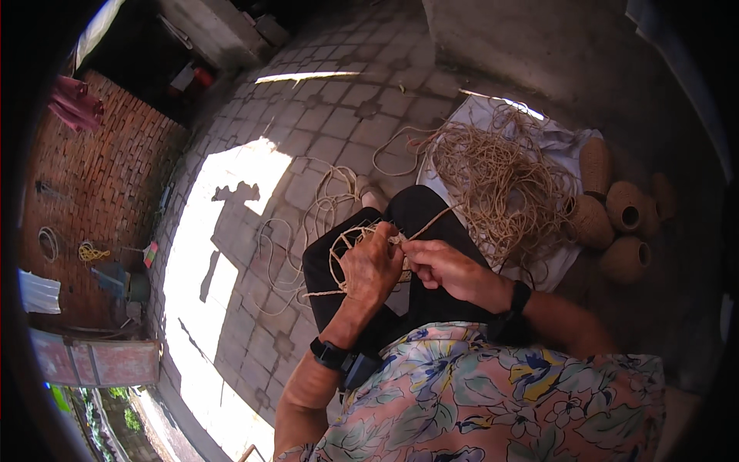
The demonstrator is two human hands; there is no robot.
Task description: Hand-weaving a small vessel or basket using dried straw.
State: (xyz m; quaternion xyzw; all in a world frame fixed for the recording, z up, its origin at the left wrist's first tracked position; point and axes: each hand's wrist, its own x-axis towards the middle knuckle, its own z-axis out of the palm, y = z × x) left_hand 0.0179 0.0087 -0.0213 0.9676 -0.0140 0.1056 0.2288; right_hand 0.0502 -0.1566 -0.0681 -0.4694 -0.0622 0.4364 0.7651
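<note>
Over my lap, my left hand [372, 266] is closed on a small piece of woven rope work [344, 245], an open frame of tan cord with loops showing beside the knuckles. My right hand [443, 266] meets it from the right, its thumb and forefinger pinched on the tan cord [433, 223] at the edge of the weave. From there the cord runs up and right across my dark trousers. A loose cord end sticks out left, below my left hand. The palms and much of the weave are hidden by my fingers.
A large tangled heap of tan rope [504, 185] lies on a white sheet [566, 127] to the right. Several round woven pots [625, 259] stand beyond it. Loose rope loops [319, 196] trail over the paving [250, 323] near my foot. A brick wall [115, 138] rises at far left.
</note>
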